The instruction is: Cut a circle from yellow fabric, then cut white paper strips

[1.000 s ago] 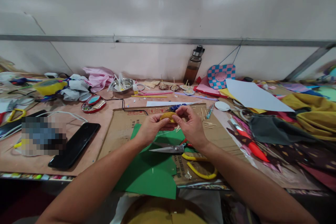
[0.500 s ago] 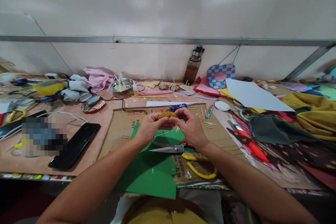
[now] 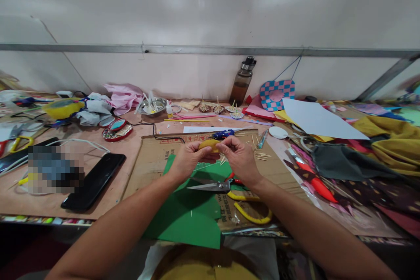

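Pinching the small yellow piece from both ends, I have it up in front of me, between my hands and above the cardboard. Its long axis runs left to right, nearly level, across my view. One end goes into my left hand, where thumb and fingers are closed on it; the other is nipped between the thumb and fingers of my right hand. Both tips are covered, so I can't tell their exact shape. What shows is a narrow, elongated strip with a gently rounded upper edge, matt and soft-looking, though I can't tell its material. Below my hands lies a flat, smooth green sheet, straight-edged in places and notched along the right. Steel scissors rest across it, slim tapering blades pointing left, slightly parted, their thick yellow loops over the printed brown board. Thin, pale wooden sticks are scattered on the board just past my right hand, and a shiny blue tool lies right behind my fingers.
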The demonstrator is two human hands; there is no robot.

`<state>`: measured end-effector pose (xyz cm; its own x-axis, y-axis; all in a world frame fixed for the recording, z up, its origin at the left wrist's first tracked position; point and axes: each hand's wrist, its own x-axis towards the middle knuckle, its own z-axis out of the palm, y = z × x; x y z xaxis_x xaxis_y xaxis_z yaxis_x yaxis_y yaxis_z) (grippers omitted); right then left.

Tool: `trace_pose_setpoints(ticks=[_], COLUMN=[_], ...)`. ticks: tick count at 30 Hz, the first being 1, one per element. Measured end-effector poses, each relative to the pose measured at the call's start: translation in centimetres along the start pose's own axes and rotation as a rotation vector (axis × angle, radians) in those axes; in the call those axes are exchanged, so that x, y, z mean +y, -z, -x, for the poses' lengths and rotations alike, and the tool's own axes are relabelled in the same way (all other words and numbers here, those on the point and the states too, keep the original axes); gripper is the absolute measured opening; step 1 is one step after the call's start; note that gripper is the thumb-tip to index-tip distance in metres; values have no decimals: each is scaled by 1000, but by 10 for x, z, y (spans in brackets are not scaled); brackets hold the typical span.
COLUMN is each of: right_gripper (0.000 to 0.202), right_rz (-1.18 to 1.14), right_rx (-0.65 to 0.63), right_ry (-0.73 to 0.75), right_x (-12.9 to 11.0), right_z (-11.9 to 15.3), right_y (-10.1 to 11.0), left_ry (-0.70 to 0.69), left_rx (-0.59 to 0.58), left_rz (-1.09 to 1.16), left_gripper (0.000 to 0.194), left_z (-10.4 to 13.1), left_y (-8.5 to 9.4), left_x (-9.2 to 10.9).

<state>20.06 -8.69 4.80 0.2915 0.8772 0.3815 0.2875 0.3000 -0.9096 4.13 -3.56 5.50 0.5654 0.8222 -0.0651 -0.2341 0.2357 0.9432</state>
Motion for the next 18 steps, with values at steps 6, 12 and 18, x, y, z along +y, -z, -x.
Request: trace_pose_setpoints(ticks=[6,12,18], right_gripper=[21,20,30], right_rz=[38,86,-20], right_rx=[2,-19,-47], right_ry=[52,142,41], right_x=[1,0,3], right_z=[0,2,2], right_y=[0,0,-4], left_ry=[-7,-15,-47], left_rx=[8,15,39], left_rz=[-19,-61,-120], left_gripper=[47,45,43], left_z=[-1,-1,-1], left_y=[0,2,1], left_x=[-1,-1,0])
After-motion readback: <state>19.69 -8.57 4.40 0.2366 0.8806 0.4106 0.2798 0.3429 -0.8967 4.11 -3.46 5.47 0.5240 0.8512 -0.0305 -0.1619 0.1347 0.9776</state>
